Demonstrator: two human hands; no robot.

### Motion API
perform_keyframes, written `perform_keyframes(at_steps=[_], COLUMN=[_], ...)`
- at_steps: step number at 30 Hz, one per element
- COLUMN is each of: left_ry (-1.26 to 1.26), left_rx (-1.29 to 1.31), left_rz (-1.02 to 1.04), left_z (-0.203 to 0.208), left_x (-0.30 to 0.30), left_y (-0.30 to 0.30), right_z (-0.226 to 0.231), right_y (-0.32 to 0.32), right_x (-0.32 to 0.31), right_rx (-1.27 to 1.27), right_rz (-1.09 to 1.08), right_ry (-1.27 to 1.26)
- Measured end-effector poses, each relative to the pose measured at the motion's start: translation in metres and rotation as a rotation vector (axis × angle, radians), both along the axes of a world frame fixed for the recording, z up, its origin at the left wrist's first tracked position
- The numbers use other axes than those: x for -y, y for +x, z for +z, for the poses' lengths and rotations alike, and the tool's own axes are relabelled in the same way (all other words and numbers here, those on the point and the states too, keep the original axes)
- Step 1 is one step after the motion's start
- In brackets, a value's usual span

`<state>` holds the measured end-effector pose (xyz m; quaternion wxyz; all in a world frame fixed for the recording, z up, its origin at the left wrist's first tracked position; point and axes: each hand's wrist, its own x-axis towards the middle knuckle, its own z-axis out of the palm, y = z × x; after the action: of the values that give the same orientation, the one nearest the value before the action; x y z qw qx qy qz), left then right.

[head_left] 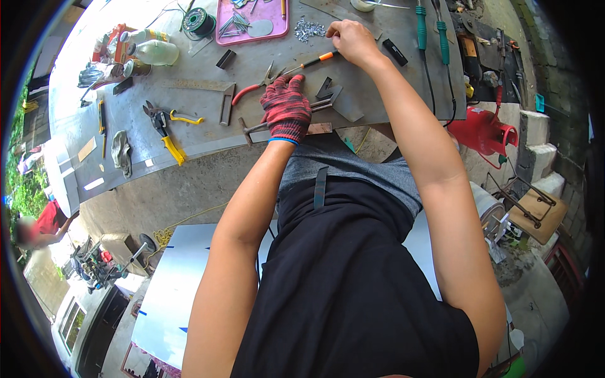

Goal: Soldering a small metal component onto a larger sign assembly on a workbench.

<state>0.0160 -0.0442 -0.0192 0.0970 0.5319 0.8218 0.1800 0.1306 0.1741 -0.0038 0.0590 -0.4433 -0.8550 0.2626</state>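
Observation:
My left hand (pixel 285 108), in a red and black knit glove, lies over a hammer-like tool (pixel 255 128), its fingers stretched toward the red-handled pliers (pixel 252 87). Metal bars emerge beyond the glove; what lies under the palm is hidden. My bare right hand (pixel 354 41) bends at the far side of the bench, its fingertips pressed together beside a pile of small silver fasteners (pixel 310 29). Whatever it pinches is too small to make out. Between both hands lies an orange and black screwdriver (pixel 320 60). A V-notched metal piece (pixel 343 104) sits right of the glove.
A pink tray (pixel 253 41) holds bolts. Left are a solder spool (pixel 198 22), bottles (pixel 154 53), a metal square (pixel 225 104) and yellow-handled snips (pixel 167 133). Two green-handled corded tools (pixel 443 47) lie right; a red gas cylinder (pixel 479 131) stands beyond the edge. Someone in red (pixel 49 223) is far left.

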Motion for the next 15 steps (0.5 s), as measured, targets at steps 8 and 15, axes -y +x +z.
perform_keyframes(at_steps=[8,15], left_ry=[-0.017,-0.041], left_rx=[0.024,0.047], left_rz=[-0.006,-0.017], left_z=[-0.001,0.0], left_x=[0.002,0.0], left_y=[-0.002,-0.005], right_z=[-0.008,-0.012], right_y=[-0.021,-0.011], right_x=[-0.001,-0.007], right_rx=[0.042,0.041], right_rz=[0.041,0.044], right_ry=[0.165,0.168])
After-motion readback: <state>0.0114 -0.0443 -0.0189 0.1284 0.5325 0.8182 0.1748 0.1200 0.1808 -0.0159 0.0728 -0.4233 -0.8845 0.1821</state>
